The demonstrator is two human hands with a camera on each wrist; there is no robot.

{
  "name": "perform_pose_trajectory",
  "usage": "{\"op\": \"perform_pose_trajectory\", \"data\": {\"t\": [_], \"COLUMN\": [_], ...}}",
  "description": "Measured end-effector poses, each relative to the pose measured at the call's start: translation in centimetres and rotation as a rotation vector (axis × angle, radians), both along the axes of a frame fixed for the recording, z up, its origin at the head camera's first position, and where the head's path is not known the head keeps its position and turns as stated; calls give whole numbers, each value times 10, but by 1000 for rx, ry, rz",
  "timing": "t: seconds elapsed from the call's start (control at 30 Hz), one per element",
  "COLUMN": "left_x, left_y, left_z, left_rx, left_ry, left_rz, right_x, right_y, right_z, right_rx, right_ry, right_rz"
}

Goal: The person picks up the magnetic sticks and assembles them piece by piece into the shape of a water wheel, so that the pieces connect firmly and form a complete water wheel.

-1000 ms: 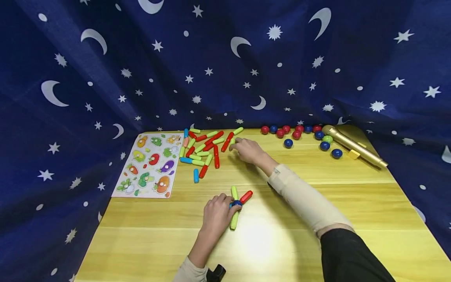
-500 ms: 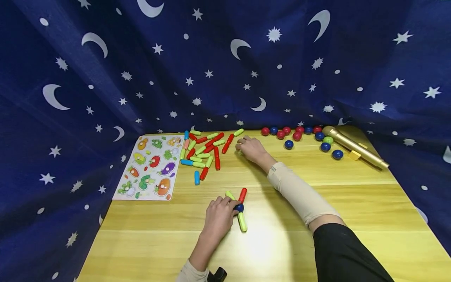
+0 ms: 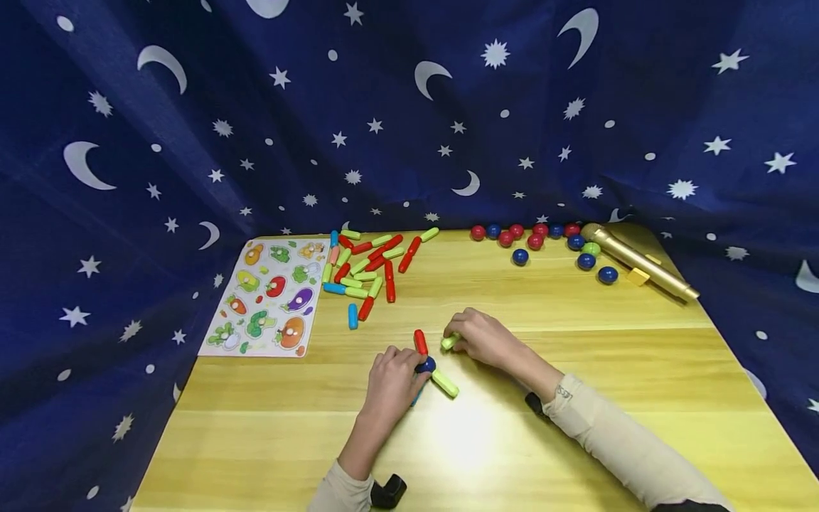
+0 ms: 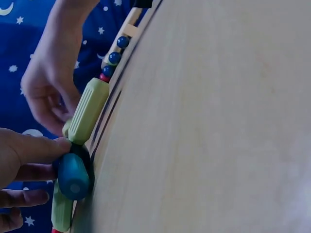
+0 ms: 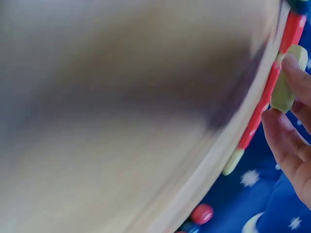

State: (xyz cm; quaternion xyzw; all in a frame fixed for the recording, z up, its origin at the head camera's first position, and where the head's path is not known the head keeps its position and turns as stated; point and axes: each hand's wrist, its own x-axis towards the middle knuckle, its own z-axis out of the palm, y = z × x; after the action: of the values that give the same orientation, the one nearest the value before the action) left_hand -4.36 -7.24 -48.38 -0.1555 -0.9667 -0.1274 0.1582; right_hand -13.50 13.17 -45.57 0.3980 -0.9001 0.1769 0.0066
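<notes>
My left hand [image 3: 392, 380] pinches a dark blue ball [image 3: 425, 365] between thumb and fingers, low over the table in the head view. Short ribbed sticks radiate from this ball: a red stick [image 3: 420, 341] pointing away, a yellow-green stick [image 3: 446, 384] pointing near-right, and a blue stick [image 4: 73, 177] facing the left wrist camera. Part of the ball is hidden by the fingers. Just right of it, my right hand [image 3: 484, 338] holds a loose yellow-green stick [image 5: 286, 82] between thumb and fingertips, its end close to the ball and sticks.
Loose red, green and blue sticks [image 3: 390, 281] lie scattered at the back, beside a vegetable puzzle board [image 3: 217, 347]. Several red and blue balls [image 3: 520, 257] and one green ball [image 3: 591, 248] sit back right, near a gold microphone [image 3: 646, 264]. A starry curtain [image 3: 409, 163] stands behind the table.
The right hand has come from the back of the table toward the left hand, carrying a yellow-green stick. The left hand has turned the ball with its sticks; the red one now points away.
</notes>
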Motion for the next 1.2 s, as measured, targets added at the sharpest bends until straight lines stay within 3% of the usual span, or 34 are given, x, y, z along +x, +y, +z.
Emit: {"op": "perform_pose_trajectory", "data": {"t": [0.23,0.43,0.53,0.6,0.67,0.73,0.9,1.0,1.1,1.2], "left_x": [1,1,1,1,1,1,1,3,6,7], "left_y": [1,1,0,-1,-3,-3,-4,-4,-4,-3], "left_z": [3,2,0,-1,-1,-1,0,-1,-2,-2], "left_rx": [0,11,13,14,13,9,-14,-24,-27,-26], "left_ry": [-32,-33,5,25,31,22,-39,-61,-64,-63], "left_rz": [-1,-5,-14,-21,-26,-30,-34,-32,-26,-17], "right_x": [15,11,2,-12,-34,-64,-141,-174,-193,-198], "right_y": [-22,-30,-35,-38,-45,-54,-78,-80,-72,-56], "right_z": [2,5,8,15,23,31,26,15,5,-4], "right_rx": [60,117,132,150,158,149,132,196,309,377], "right_ry": [91,81,9,-118,-230,-267,-24,37,1,-15], "right_rz": [74,147,203,235,226,182,-65,-198,-255,-286]}}
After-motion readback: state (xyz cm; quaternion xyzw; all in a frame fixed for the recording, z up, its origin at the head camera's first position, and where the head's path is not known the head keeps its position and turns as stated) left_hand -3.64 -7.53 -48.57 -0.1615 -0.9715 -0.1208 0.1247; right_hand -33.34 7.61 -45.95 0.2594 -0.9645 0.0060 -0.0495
